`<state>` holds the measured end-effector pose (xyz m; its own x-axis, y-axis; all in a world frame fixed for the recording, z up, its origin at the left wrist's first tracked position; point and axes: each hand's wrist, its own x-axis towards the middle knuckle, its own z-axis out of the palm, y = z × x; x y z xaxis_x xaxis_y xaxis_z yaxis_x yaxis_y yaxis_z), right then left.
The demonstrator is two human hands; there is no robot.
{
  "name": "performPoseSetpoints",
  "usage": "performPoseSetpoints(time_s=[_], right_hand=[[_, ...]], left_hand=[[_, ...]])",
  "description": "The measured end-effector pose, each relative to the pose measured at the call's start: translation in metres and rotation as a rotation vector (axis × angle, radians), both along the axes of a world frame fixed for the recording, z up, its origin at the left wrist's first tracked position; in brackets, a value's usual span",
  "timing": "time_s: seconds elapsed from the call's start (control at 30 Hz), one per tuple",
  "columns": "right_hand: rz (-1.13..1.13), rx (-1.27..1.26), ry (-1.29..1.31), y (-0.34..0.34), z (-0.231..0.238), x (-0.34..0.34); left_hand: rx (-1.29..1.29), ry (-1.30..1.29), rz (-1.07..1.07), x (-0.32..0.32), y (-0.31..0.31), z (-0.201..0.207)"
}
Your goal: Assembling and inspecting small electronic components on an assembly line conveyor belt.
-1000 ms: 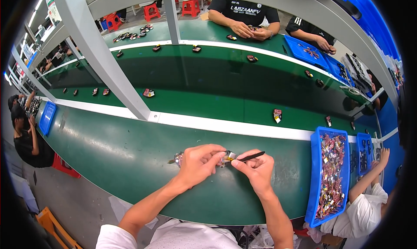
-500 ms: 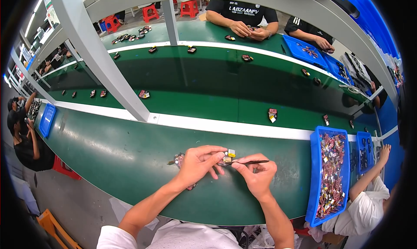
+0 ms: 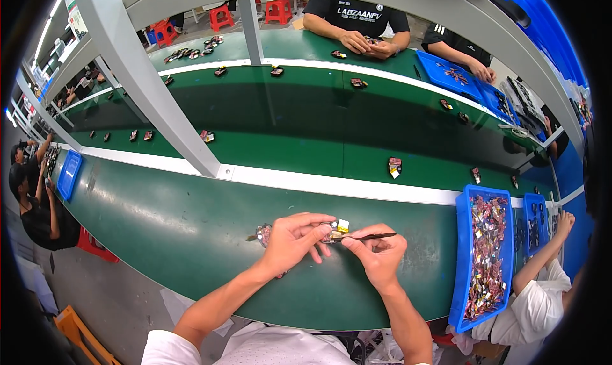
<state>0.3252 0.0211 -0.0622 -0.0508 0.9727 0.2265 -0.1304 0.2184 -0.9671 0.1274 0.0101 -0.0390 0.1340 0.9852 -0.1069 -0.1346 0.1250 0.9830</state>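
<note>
My left hand (image 3: pixel 292 243) pinches a small electronic assembly (image 3: pixel 334 232) between thumb and fingers, above the green bench. A white and yellow piece (image 3: pixel 343 226) sticks up at its far side. My right hand (image 3: pixel 381 258) is closed on slim dark tweezers (image 3: pixel 377 236), held nearly level. Their tip reaches the near right side of the assembly; whether it grips anything is too small to tell. Beside my left hand lies another small pinkish assembly (image 3: pixel 262 234) on the bench, partly covered by that hand.
A blue tray (image 3: pixel 456 263) full of small pink boards stands at the right, beside a co-worker's arm (image 3: pixel 542 257). Beyond the white rail (image 3: pixel 331 185), a green conveyor belt (image 3: pixel 287 155) carries spaced assemblies. A grey post (image 3: pixel 150 85) rises at left. Co-workers sit across the belt.
Assemblies on the near and far belt strips have shifted slightly left. The assembly in my left hand has tilted a little, and its white and yellow piece looks turned. Both hands stay nearly in place.
</note>
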Motion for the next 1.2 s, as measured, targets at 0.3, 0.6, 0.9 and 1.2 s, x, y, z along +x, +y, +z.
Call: performPoseSetpoints(time_s=[0.3, 0.6, 0.9, 1.2], right_hand=[[0.002, 0.062, -0.044, 0.0007, 0.0042, -0.0020], [0.067, 0.102, -0.077, 0.0035, 0.0021, 0.0016], [-0.031, 0.171, -0.065, 0.0018, 0.0042, -0.0002], [-0.041, 0.334, -0.228, 0.0002, 0.0062, -0.0050]], left_hand=[[-0.018, 0.011, -0.003, -0.0046, 0.0011, 0.0050], [-0.039, 0.030, -0.057, -0.0074, 0.0012, 0.0021], [-0.006, 0.035, 0.084, -0.0074, 0.0022, -0.0004], [0.065, 0.103, 0.143, -0.0002, -0.0007, 0.0014]])
